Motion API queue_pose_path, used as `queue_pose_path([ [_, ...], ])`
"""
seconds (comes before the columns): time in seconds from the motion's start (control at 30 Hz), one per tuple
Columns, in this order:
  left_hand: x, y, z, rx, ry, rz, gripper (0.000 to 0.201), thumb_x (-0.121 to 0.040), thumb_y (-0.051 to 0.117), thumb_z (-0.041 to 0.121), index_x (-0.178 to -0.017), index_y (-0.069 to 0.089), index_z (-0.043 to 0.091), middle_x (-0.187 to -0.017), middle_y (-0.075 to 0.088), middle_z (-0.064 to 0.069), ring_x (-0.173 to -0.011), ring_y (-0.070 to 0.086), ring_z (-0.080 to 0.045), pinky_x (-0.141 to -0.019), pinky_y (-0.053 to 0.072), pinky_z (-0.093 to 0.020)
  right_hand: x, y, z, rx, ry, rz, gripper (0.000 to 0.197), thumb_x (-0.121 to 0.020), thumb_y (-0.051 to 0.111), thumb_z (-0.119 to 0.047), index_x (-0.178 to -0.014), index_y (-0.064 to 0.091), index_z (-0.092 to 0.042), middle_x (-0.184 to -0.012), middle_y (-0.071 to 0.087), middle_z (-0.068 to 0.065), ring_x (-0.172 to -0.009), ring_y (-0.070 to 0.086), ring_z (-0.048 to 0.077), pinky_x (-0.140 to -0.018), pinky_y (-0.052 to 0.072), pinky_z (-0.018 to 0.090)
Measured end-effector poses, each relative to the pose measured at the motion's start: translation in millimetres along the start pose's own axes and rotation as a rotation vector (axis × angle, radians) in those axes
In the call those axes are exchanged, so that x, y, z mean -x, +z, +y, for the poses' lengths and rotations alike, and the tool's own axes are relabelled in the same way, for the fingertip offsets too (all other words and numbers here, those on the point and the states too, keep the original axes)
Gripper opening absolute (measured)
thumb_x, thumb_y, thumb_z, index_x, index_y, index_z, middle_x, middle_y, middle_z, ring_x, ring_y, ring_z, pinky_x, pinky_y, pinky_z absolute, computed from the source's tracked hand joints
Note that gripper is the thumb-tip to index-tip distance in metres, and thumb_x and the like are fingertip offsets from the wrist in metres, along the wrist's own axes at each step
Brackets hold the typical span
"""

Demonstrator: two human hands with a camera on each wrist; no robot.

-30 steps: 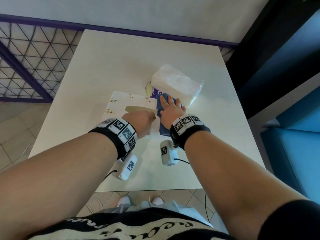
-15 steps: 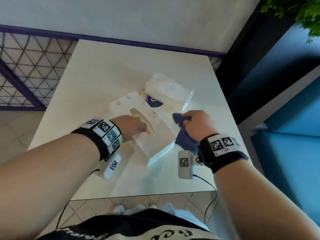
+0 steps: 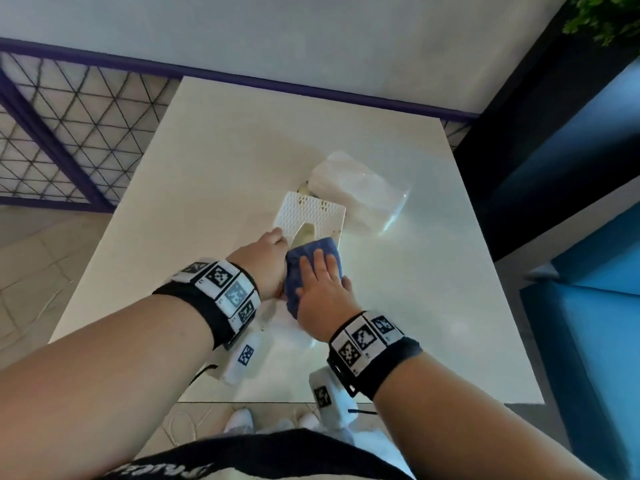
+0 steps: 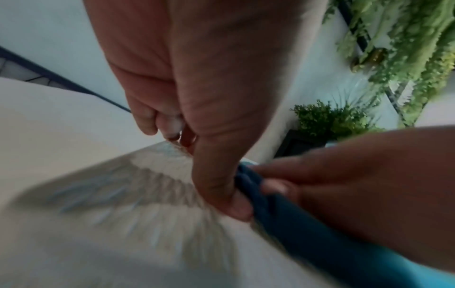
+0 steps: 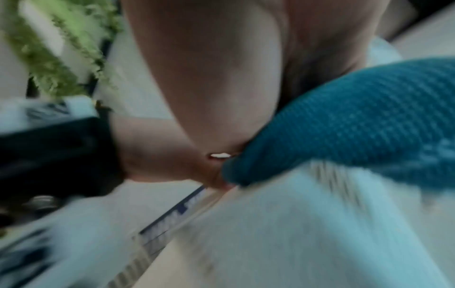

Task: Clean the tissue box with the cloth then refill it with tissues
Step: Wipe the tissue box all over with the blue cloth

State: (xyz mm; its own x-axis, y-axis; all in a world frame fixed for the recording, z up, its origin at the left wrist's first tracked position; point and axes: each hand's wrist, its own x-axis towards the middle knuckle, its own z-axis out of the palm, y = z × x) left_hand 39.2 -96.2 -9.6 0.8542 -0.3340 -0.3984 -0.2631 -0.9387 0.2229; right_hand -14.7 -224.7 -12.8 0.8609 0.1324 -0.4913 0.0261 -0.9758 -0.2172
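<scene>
The white tissue box (image 3: 311,209) lies on the table with its oval slot facing up; its near end is hidden under the cloth. My left hand (image 3: 266,261) grips the box's left side, with the thumb on top (image 4: 216,194) and the fingers curled over the edge. My right hand (image 3: 322,289) presses the blue cloth (image 3: 325,245) flat onto the box's near top with straight fingers. Both wrist views are blurred; they show the cloth (image 4: 307,243) (image 5: 357,117) on the box (image 4: 123,194) (image 5: 270,243). A clear-wrapped pack of white tissues (image 3: 360,188) lies just behind the box, to its right.
The white table (image 3: 225,150) stands against a pale wall. A purple lattice fence (image 3: 69,133) runs along the left and a blue seat (image 3: 595,306) stands on the right. Green plants (image 3: 606,19) hang at the upper right.
My right hand, which held the cloth bunched to the right of the box, now presses it flat on the box's top. The box has turned to point away from me.
</scene>
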Motion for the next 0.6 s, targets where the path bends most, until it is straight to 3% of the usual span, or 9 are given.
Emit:
queue_pose_path([
  [0.1,-0.8,-0.8,4.4,-0.065,0.006,-0.019,0.08,-0.072,0.077,0.042,-0.133,0.041,0.005,-0.138,0.032,-0.006,-0.122,0.046,-0.025,-0.097,0.042,-0.036,-41.9,-23.9,7.9,-0.023,0.062,0.026,0.061,-0.102,0.026,-0.03,-0.154,-0.004,-0.019,-0.162,-0.013,0.0,-0.149,-0.012,0.019,-0.12,0.005,0.05],
  [0.27,-2.3,-7.2,4.3,-0.144,-0.014,-0.026,0.095,-0.074,0.07,0.057,-0.143,0.031,0.004,-0.148,0.029,-0.007,-0.135,0.036,-0.022,-0.117,0.018,-0.04,-80.3,-53.5,10.5,0.029,0.142,0.034,0.063,-0.102,0.028,-0.026,-0.154,-0.006,-0.013,-0.163,-0.008,0.002,-0.15,-0.006,0.021,-0.12,0.007,0.046],
  [0.33,-1.5,-7.8,3.5,-0.141,0.001,-0.031,0.089,-0.072,0.071,0.058,-0.137,0.039,0.007,-0.14,0.037,-0.004,-0.129,0.043,-0.021,-0.116,0.02,-0.04,-61.9,-43.7,3.8,0.095,0.132,0.009,0.068,-0.101,0.034,-0.03,-0.153,-0.004,-0.009,-0.163,-0.003,0.007,-0.15,0.001,0.024,-0.12,0.012,0.044],
  [0.47,2.0,-9.2,2.4,-0.08,0.015,0.016,0.074,-0.067,0.078,0.046,-0.124,0.047,0.011,-0.134,0.042,-0.003,-0.112,0.053,-0.028,-0.105,0.038,-0.04,-12.5,-8.4,-9.7,0.123,0.062,-0.044,0.077,-0.098,0.039,-0.042,-0.153,-0.003,-0.007,-0.162,-0.002,0.01,-0.15,0.003,0.025,-0.119,0.014,0.042],
  [0.6,3.3,-14.7,6.0,-0.141,0.021,-0.019,0.077,-0.069,0.077,0.05,-0.128,0.045,0.01,-0.133,0.043,-0.005,-0.114,0.05,-0.027,-0.096,0.038,-0.034,-38.9,-24.0,3.4,0.088,0.067,-0.044,0.077,-0.098,0.042,-0.037,-0.153,-0.003,-0.008,-0.162,-0.001,0.005,-0.149,0.001,0.023,-0.119,0.019,0.046],
])
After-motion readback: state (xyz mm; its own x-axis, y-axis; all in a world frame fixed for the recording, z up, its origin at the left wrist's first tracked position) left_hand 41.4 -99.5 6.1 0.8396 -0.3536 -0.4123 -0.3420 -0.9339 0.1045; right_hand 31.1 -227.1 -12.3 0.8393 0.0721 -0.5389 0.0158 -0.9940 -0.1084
